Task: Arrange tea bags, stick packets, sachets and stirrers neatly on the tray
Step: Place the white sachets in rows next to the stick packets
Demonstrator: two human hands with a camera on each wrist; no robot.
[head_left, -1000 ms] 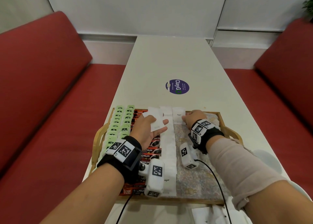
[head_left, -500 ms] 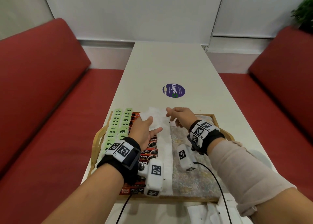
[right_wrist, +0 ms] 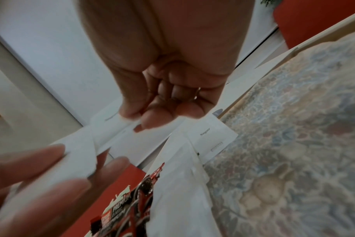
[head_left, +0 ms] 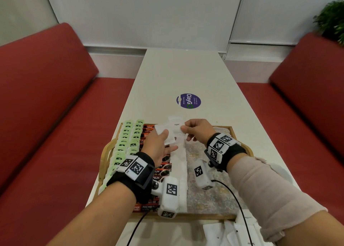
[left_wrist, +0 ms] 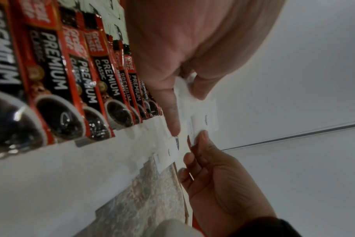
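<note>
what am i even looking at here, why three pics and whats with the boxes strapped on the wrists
It is a person, not a machine. One camera sits on the head; the strapped boxes are wrist cameras, which give the two close-up pictures. On the table stands a wooden tray with rows of green tea bags, red coffee stick packets and white sugar sachets. The left hand holds a small stack of white sachets, and the right hand pinches one sugar sachet from it.

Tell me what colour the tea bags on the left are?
Light green tea bags with dark print, clearest in the head view.
</note>
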